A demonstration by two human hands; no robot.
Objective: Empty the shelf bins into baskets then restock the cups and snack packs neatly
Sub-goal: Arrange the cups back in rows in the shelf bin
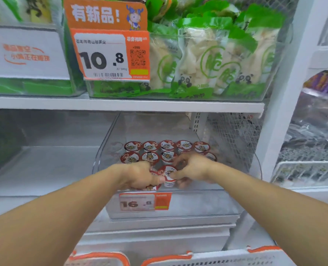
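Head: white shelf [121,105], clear bins [251,169]

Both bare forearms are extended forward into the bin [178,206]. Left hand [138,175] is curled around a cup [168,174] at the bin's front; right hand [192,169] pinches the same cup's rim.

The cups [149,146] had red lids with a white centre bearing a tiger face, and white sides. The snack packs [203,60] were clear with green tops, green ring marks and small black-and-white pandas. The upper price tag [109,54] was orange and white with black numbers; the lower price tag [145,202] matched it. The baskets [217,256] were white, edged in orange. The shelf [121,105] was white.
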